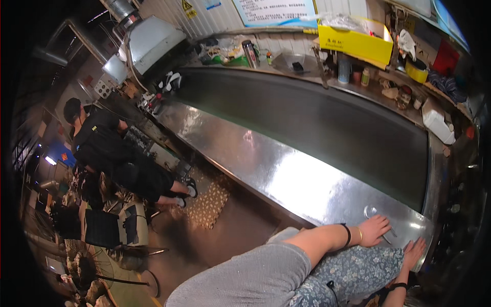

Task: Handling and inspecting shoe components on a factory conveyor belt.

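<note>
My left hand [374, 229] lies palm down on the shiny metal ledge [245, 138], its fingers stretched out. A thin metal object with a rounded end [369, 210] pokes out beside it, and its slim part [392, 234] shows past the fingers. The hand covers the middle, so I cannot make out its kind. To the right, at the ledge's near end, my right hand [414, 250] rests on the metal with its fingers extended and nothing visible in them. A blue-grey floral cloth [353, 268] covers my front, between the two arms.
Beyond the ledge stretches a long dark belt-like surface [307, 133]. A yellow box [355, 43], a steel tumbler [250, 53], a blue cup [343, 70] and a white jug [438, 122] line its far side. At left, another person in black [110, 140] stands near a patterned mat [207, 204].
</note>
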{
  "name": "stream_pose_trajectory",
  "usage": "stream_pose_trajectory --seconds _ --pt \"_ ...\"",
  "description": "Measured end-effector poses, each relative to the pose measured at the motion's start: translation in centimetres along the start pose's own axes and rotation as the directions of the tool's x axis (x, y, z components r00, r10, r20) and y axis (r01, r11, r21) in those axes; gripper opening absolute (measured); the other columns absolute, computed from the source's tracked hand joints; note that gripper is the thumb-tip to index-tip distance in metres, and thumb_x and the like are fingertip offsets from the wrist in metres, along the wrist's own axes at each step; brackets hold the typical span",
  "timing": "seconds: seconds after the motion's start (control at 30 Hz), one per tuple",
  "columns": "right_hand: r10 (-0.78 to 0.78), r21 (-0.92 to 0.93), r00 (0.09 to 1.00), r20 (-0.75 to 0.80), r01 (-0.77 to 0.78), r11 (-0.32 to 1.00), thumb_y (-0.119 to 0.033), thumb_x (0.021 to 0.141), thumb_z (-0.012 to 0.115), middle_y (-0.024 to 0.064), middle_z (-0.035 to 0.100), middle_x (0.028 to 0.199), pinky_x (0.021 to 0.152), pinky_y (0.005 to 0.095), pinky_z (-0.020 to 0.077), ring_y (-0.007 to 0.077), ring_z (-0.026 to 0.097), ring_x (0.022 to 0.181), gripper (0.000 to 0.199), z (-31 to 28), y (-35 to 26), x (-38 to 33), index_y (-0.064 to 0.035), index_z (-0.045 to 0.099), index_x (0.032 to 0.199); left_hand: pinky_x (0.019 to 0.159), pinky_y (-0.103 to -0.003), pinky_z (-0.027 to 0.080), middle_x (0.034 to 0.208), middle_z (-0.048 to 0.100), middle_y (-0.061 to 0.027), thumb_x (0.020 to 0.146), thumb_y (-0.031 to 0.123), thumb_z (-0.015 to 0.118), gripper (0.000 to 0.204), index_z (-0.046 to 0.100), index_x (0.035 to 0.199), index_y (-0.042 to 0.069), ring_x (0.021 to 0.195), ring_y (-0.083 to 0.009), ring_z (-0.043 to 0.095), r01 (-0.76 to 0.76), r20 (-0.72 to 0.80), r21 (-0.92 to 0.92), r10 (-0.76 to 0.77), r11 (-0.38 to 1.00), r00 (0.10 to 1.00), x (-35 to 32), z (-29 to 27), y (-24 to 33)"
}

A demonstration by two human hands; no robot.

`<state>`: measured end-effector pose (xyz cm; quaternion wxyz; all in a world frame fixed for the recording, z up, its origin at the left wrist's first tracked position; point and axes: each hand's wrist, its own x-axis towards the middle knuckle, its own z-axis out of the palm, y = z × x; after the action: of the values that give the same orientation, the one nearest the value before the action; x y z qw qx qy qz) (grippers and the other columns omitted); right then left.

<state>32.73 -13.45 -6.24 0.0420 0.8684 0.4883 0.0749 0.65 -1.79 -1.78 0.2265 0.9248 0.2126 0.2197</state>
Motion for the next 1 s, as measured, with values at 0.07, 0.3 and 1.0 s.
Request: stream_pose_trajectory --seconds 0.07,0.3,1.0 --pt "-0.009 -0.023 1.000 -0.011 0.009 1.000 -0.038 0.103 0.041 0.0222 0.036 0.152 0.115 0.0490 0.0264 0.0446 0.033 0.138 0.056 0.1 0.8 0.1 -0.0012 0.039 0.146 0.109 -0.047 0.031 0.136 0.047 -0.0230 0.081 0.030 0.065 0.065 0.047 0.133 -0.005 0.131 -0.0389 0.040 -0.011 -0.010 -0.017 0.010 1.000 1.000 0.7 -0.2 0.1" --pt "-0.020 -0.002 0.999 -0.044 0.020 1.000 -0.038 0.102 0.043 0.0224 0.037 0.151 0.115 0.0490 0.0270 0.0453 0.034 0.137 0.056 0.3 1.2 0.3 -0.0017 0.040 0.146 0.107 -0.045 0.033 0.132 0.049 -0.0217 0.080 0.030 0.065 0.063 0.049 0.130 -0.004 0.127 -0.0371 0.042 -0.045 -0.052 -0.001 0.045 0.999 0.998 0.6 -0.1 -0.1" --pt "-0.023 0.098 0.995 -0.100 0.033 0.995 -0.038 0.100 0.048 0.0219 0.040 0.149 0.114 0.0488 0.0285 0.0444 0.036 0.137 0.057 0.5 1.5 0.7 -0.0043 0.042 0.146 0.111 -0.049 0.031 0.136 0.047 -0.0249 0.075 0.025 0.071 0.067 0.049 0.131 -0.004 0.132 -0.0395 0.040 -0.015 -0.003 -0.061 0.015 0.998 1.000 0.8 -0.2 -0.1"
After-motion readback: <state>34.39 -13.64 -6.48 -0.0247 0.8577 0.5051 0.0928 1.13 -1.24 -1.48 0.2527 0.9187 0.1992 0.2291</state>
